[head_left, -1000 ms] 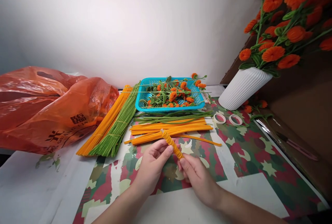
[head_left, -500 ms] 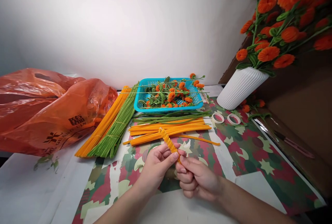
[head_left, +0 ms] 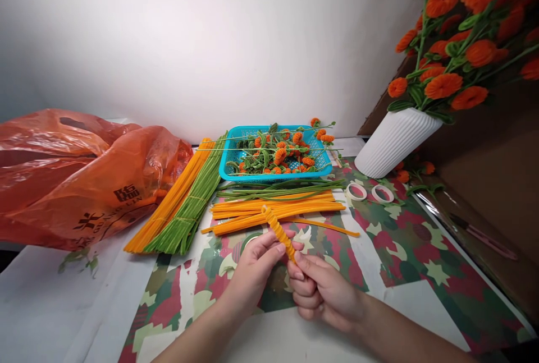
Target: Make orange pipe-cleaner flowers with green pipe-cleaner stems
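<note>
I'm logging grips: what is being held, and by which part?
The yellow coil: the right hand pinches its lower end, while the left hand seems to steady its middle.

At six o'clock, the lower end of the yellow coil is hidden in the right hand, and both forearms run off the bottom edge. At nine o'clock, the left edge cuts the red bag — its contents are too veiled to tell. At two o'clock, the top and right edges crop the orange flowers, whose lower stems vanish inside the white vase. Centrally, heaped blooms cover much of the blue basket's floor.
</note>
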`<state>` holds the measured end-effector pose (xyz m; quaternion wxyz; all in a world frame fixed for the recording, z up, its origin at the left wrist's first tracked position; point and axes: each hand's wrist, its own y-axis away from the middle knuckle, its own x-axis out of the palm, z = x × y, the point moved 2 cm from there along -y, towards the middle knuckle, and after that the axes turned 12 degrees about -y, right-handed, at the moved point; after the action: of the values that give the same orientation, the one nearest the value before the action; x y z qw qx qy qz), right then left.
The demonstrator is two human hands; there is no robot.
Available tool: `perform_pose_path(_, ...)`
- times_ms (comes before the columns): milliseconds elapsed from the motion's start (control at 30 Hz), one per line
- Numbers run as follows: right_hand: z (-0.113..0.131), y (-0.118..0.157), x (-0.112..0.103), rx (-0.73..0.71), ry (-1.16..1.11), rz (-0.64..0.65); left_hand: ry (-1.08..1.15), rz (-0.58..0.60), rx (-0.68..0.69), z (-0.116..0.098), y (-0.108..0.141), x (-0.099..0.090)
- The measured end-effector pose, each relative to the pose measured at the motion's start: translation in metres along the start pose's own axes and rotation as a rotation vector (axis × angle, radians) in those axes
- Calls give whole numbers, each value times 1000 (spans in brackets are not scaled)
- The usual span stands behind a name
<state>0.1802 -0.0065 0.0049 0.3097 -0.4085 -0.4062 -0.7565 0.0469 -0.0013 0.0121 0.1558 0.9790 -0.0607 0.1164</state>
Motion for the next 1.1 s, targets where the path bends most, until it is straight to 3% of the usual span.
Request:
perform_pose_path(500, 0, 1, 1, 10, 27, 67, -114, -12, 59, 3, 0, -5)
perform_pose_path(867, 0, -1, 2, -19, 71, -21, -209, -75, 43, -1, 2, -1)
perform_pose_path(1100, -2, -1, 2, -21, 70, 8, -217, -91, 41, -1, 4, -1)
